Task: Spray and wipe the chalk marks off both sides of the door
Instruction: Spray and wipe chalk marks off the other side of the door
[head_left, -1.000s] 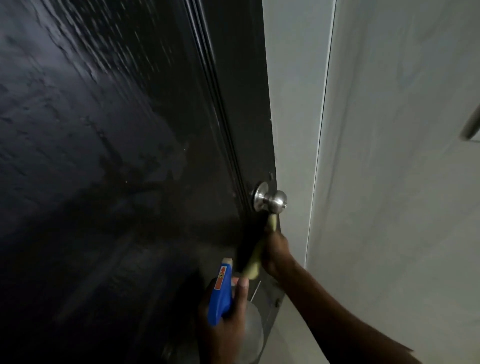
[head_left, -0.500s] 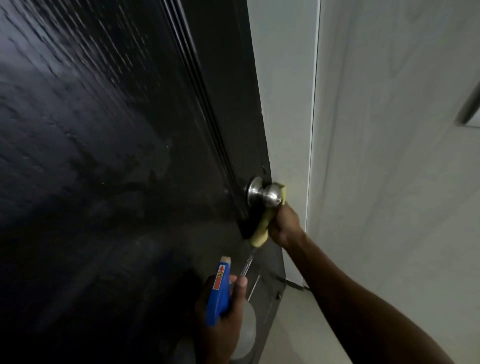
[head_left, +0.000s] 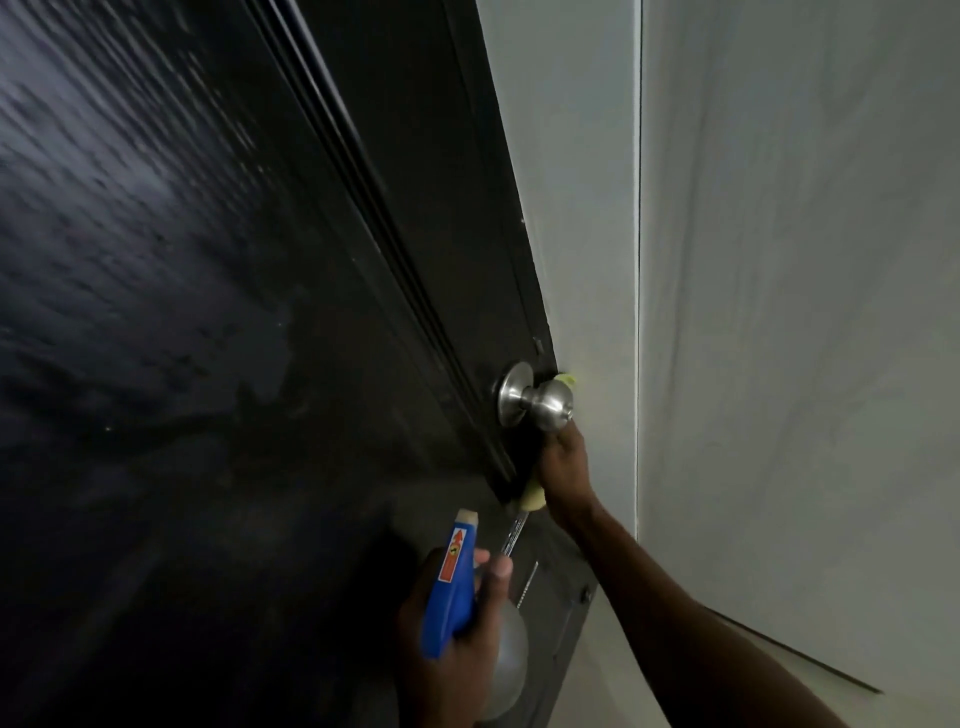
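The dark door fills the left of the view, its face wet and streaky. A silver knob sticks out near its right edge. My right hand is pressed against the door edge just below the knob, gripping a yellow cloth that pokes out below the hand and above the knob. My left hand grips a spray bottle with a blue trigger head and clear body, low in the view, nozzle pointing up at the door.
A pale wall stands right behind the door edge, and a second light panel runs along the right. A metal plate sits low on the door near the bottle.
My right hand with the yellow cloth has slid up the door edge from well below the knob to right beside it. The left hand and bottle have hardly moved.
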